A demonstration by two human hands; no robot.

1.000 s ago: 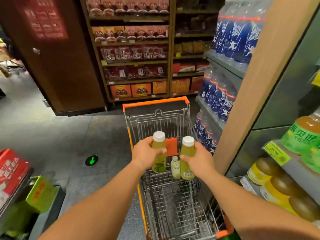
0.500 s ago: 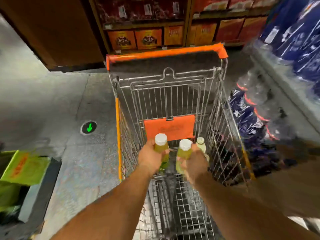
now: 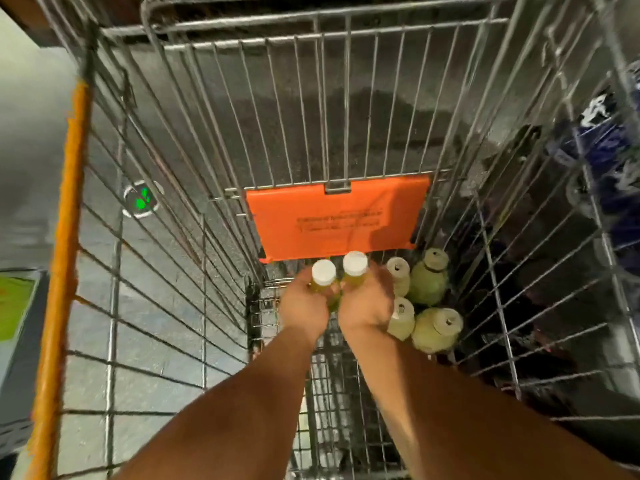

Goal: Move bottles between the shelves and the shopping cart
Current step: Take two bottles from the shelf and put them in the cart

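Observation:
Both my hands reach deep into the wire shopping cart (image 3: 346,98), close to its floor. My left hand (image 3: 304,306) grips a yellow-green bottle with a white cap (image 3: 323,273). My right hand (image 3: 365,303) grips a second, like bottle (image 3: 355,264) right beside it. The two bottles stand upright and nearly touch, just in front of the orange flap (image 3: 332,223) on the cart's far wall. Several pale green bottles (image 3: 427,285) stand in the cart's far right corner, next to my right hand.
The cart's orange left rim (image 3: 64,244) runs along the left. Through the wires I see grey floor with a round green arrow marker (image 3: 141,199). Blue-labelled bottles (image 3: 613,161) sit on low shelves outside the cart's right wall. A green box (image 3: 14,306) lies at far left.
Both hands have gone down from above the cart's rim to near its floor, each still holding its bottle. My view has dropped and tilted down into the cart.

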